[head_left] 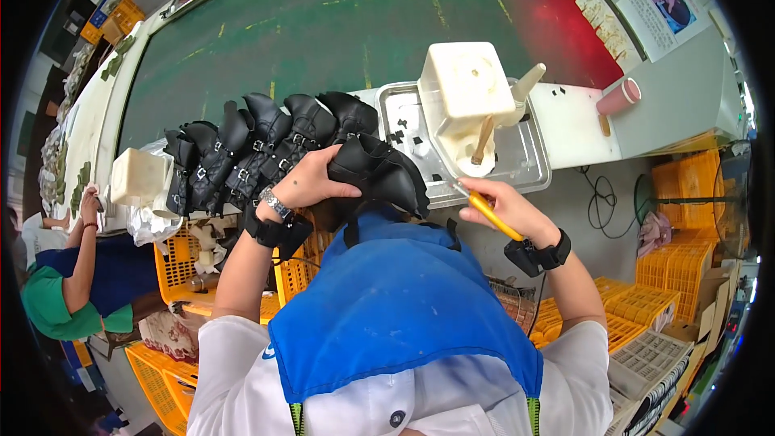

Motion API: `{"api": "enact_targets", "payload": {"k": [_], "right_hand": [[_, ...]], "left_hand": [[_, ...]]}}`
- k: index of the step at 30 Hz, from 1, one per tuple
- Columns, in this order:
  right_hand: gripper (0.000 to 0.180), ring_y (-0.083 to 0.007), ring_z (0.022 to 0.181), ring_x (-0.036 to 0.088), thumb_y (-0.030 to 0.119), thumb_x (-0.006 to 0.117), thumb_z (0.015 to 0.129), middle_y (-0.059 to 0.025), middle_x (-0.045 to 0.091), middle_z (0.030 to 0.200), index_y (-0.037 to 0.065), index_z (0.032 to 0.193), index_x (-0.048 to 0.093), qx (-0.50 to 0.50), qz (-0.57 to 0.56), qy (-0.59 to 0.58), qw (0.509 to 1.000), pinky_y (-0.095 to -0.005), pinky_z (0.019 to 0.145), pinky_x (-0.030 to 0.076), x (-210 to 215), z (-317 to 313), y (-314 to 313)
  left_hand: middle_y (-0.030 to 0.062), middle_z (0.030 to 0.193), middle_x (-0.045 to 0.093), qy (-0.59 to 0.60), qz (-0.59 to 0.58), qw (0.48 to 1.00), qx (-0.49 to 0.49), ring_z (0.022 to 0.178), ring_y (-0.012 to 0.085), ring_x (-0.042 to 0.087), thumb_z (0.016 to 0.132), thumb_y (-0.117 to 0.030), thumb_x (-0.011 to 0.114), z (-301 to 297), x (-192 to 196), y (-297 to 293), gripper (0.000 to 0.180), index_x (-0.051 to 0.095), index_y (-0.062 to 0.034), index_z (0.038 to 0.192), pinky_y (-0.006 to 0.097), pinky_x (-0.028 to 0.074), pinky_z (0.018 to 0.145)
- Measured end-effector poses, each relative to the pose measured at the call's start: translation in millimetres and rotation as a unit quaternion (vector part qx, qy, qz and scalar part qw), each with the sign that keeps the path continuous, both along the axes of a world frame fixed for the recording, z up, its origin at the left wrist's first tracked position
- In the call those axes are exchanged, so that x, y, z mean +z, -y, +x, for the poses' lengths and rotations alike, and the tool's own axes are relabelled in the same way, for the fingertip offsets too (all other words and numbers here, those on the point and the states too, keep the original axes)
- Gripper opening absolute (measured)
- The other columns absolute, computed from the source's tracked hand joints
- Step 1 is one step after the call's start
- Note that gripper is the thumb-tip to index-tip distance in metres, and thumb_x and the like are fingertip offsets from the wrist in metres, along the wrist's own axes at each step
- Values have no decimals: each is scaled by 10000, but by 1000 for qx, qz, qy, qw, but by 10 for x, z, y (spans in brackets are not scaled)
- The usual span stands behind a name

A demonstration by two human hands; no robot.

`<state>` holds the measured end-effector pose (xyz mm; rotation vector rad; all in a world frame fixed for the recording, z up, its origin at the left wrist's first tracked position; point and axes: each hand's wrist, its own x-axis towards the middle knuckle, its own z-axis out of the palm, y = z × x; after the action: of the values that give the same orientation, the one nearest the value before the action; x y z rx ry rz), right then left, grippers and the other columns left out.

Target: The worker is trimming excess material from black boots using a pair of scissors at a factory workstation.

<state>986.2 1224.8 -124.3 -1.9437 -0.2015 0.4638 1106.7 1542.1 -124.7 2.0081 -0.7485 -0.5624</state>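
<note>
My left hand (pixel 311 182) is closed on a black leather boot upper (pixel 379 171), its thumb lying across the leather just above my apron. In my right hand (pixel 513 208) is a yellow-handled tool (pixel 492 211) with a slim metal tip. The tip points up and left, a little to the right of the boot upper; its exact kind cannot be made out. Beyond my left hand stands a row of several black boot uppers (pixel 262 125) with buckled straps.
A metal tray (pixel 537 169) holds small black scraps, a cream container (pixel 468 81) and a glue pot with a brush (pixel 482 141). Farther off are a green belt (pixel 315 32) and a pink cup (pixel 620 98). Yellow crates (pixel 646 307) stand below. A co-worker (pixel 60 291) works at left.
</note>
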Motion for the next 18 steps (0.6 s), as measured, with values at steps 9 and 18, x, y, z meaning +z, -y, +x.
{"api": "enact_targets", "payload": {"k": [9,18], "right_hand": [[485,-75,786,426,127,684,810,11,481,855,-7,1227,476,-18,102,-58,993,-203,730,395,-234,-141,-142],[483,-64,829,453,114,680,810,7,519,905,-17,1227,473,-22,90,-52,994,-210,759,413,-328,-168,-174]], "left_hand": [[117,970,640,-76,8,996,-49,897,162,587,651,-190,800,45,-89,163,583,529,32,1117,292,457,826],[114,981,642,-111,40,986,-114,902,160,583,646,-202,804,77,-176,221,592,534,32,1117,290,455,826]]}}
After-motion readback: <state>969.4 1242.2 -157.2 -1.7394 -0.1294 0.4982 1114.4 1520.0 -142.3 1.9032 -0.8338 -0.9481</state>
